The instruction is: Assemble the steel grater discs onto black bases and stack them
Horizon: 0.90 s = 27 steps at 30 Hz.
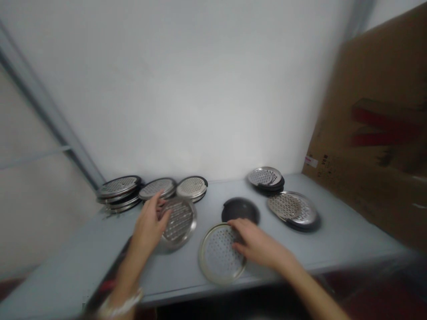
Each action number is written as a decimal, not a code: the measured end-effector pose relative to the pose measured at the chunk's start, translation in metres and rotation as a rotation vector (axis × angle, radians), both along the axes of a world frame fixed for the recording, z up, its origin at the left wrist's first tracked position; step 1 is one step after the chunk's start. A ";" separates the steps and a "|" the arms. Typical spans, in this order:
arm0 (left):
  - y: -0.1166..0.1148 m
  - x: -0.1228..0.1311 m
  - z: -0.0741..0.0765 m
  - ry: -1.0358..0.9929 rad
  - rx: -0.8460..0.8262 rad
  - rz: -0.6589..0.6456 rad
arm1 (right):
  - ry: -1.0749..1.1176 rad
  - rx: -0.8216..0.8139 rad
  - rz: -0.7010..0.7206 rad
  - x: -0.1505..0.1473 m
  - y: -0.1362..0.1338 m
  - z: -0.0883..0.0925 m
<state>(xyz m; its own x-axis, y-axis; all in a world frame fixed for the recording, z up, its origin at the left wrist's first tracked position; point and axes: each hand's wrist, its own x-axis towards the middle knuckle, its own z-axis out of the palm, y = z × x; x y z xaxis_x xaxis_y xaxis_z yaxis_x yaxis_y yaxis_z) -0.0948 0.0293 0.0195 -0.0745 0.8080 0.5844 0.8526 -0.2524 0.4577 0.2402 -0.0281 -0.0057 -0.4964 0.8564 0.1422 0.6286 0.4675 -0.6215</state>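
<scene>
My left hand (151,222) pinches the left edge of a round metal grater plate (180,222) with slotted rows, tilted just over the table. In my right hand (251,242) is another round grater plate (220,255), pale-rimmed and dotted with small holes. The fingers grip it by its upper right edge, near the table's front. Right behind this hand lies a black round holder (240,210), blurred, its front partly covered by the hand. A stack of graters (156,188) with a dark rim stands just behind my left hand.
Other grater stacks stand at the far left (119,191) and back middle (191,187). On the right are a stack (266,178) and overlapping grater plates (295,209). A big cardboard box (376,133) borders the right side; a white wall (207,89) rises behind the grey table (280,258).
</scene>
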 end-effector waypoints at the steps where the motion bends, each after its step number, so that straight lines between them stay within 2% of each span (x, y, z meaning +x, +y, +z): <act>1: -0.003 0.004 0.004 0.003 0.020 -0.008 | 0.004 -0.006 -0.003 0.000 0.000 0.000; 5: -0.012 0.019 0.014 0.063 0.087 -0.061 | 0.002 -0.034 -0.015 0.001 -0.001 0.002; 10: -0.017 0.029 0.014 0.097 0.150 -0.164 | -0.023 -0.038 -0.014 0.000 -0.001 0.004; 16: -0.019 0.049 0.009 0.114 -0.083 -0.402 | -0.031 -0.021 -0.013 0.000 -0.002 0.004; 20: -0.020 0.052 0.010 0.159 -0.042 -0.355 | -0.039 -0.025 -0.004 0.000 -0.002 0.005; 24: -0.025 0.045 0.016 0.161 0.121 -0.193 | -0.050 -0.026 0.001 0.001 -0.001 0.005; 27: -0.032 0.045 0.023 0.120 0.218 -0.143 | -0.051 -0.029 0.031 0.002 -0.002 0.007</act>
